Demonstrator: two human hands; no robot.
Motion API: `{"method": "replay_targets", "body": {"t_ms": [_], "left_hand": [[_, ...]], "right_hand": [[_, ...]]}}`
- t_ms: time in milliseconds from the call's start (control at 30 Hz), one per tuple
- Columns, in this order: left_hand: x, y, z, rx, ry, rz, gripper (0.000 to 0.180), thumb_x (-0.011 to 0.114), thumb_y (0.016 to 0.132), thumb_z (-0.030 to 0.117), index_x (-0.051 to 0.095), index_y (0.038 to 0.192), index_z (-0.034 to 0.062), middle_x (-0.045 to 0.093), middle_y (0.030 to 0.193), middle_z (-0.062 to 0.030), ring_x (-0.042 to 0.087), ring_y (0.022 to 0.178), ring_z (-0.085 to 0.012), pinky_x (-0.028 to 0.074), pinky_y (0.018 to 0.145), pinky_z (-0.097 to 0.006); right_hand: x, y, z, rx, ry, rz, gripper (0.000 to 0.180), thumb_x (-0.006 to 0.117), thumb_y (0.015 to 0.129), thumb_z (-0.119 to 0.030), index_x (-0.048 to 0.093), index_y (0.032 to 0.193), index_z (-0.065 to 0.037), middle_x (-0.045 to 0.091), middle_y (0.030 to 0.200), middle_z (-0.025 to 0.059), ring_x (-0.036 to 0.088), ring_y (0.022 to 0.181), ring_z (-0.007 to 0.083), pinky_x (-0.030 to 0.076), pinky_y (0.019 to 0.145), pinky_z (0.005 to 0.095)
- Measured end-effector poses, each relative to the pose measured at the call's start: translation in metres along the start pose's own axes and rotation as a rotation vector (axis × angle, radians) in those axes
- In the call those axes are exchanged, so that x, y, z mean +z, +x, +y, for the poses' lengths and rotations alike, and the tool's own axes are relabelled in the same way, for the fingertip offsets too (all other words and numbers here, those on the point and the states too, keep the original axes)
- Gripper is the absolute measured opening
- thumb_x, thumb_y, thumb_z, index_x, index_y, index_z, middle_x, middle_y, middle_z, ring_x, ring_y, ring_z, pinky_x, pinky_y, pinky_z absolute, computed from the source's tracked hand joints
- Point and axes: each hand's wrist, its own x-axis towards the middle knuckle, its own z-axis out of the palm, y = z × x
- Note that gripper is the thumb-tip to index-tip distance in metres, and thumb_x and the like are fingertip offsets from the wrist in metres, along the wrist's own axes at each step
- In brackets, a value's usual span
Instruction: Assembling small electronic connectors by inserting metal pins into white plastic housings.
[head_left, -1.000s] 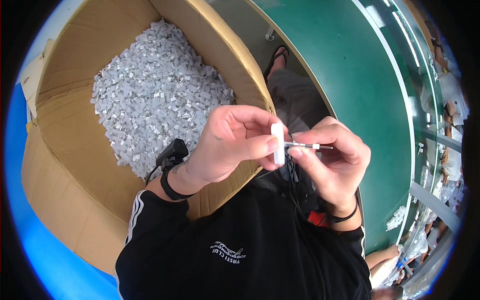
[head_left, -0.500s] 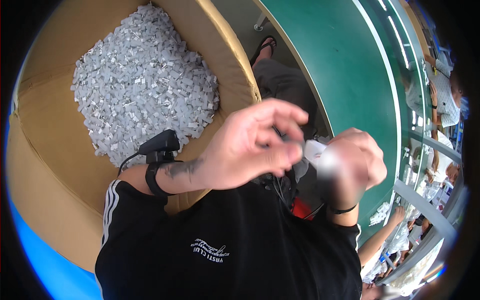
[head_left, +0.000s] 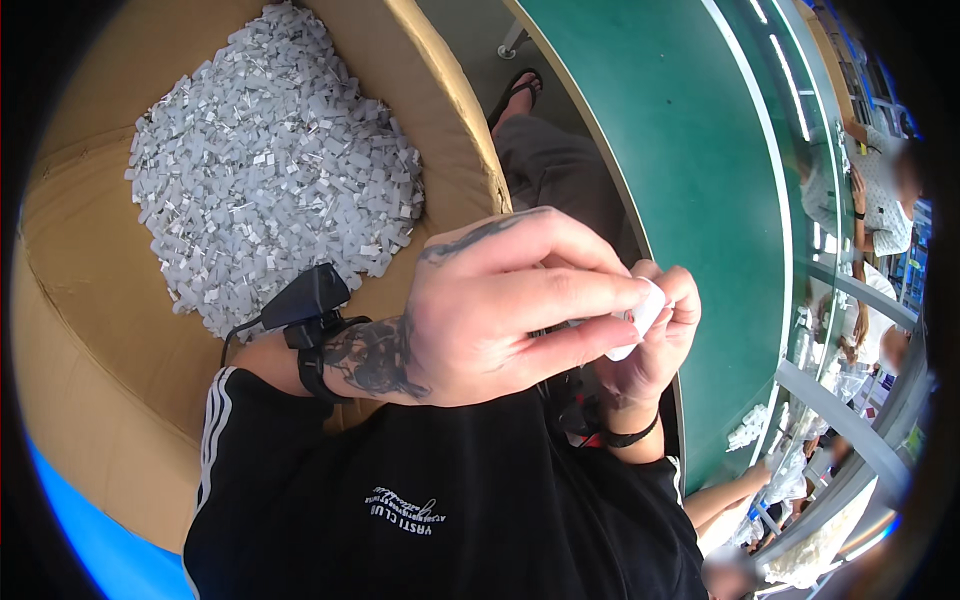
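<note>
Between both hands' fingers [head_left: 590,300]: small white piece [head_left: 640,318], pinched, mostly hidden.

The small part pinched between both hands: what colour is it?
White, seen in the head view: the small part sits between the left hand and right hand.

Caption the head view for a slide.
Both hands, left hand and right hand, pinch a small white part beside a cardboard box.

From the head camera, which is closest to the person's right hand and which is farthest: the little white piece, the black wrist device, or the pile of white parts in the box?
From the right hand:
1. Small white piece, pinched in its fingers.
2. Black wrist device, on the left wrist.
3. Pile of white parts, upper left in the cardboard box.
</note>
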Motion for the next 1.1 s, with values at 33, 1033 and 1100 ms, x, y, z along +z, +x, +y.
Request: {"method": "replay_targets", "body": {"t_ms": [33, 1033, 1100], "left_hand": [[0.000, 0.000, -0.003, 0.054, 0.013, 0.013, 0.034, 0.081, 0.066, -0.003, 0.068, 0.097, -0.0042, 0.063, 0.091, -0.0130, 0.062, 0.071, -0.0152, 0.049, 0.059, -0.023], [0.001, 0.009, 0.002, -0.009, 0.056, -0.110, 0.039, 0.086, 0.058, 0.004, 0.070, 0.093, -0.0025, 0.061, 0.080, -0.0084, 0.057, 0.066, -0.0136, 0.043, 0.058, -0.024], [0.003, 0.010, -0.001, -0.030, -0.004, -0.091, 0.036, 0.084, 0.060, 0.002, 0.070, 0.092, -0.0032, 0.060, 0.080, -0.0085, 0.057, 0.067, -0.0114, 0.043, 0.057, -0.022]], "right_hand": [[-0.001, -0.001, 0.001, -0.001, 0.002, 0.006, 0.018, 0.067, 0.088, -0.017, 0.058, 0.089, -0.002, 0.063, 0.082, 0.0117, 0.059, 0.071, 0.0156, 0.047, 0.063, 0.0262], [0.010, -0.012, -0.005, 0.128, 0.089, 0.069, 0.017, 0.074, 0.079, -0.009, 0.062, 0.088, -0.001, 0.061, 0.083, 0.0084, 0.061, 0.077, 0.0154, 0.051, 0.072, 0.0283], [0.010, -0.015, -0.006, 0.130, 0.087, 0.094, 0.017, 0.074, 0.079, -0.009, 0.062, 0.089, -0.001, 0.061, 0.083, 0.0085, 0.061, 0.077, 0.0156, 0.051, 0.072, 0.0287]]}}
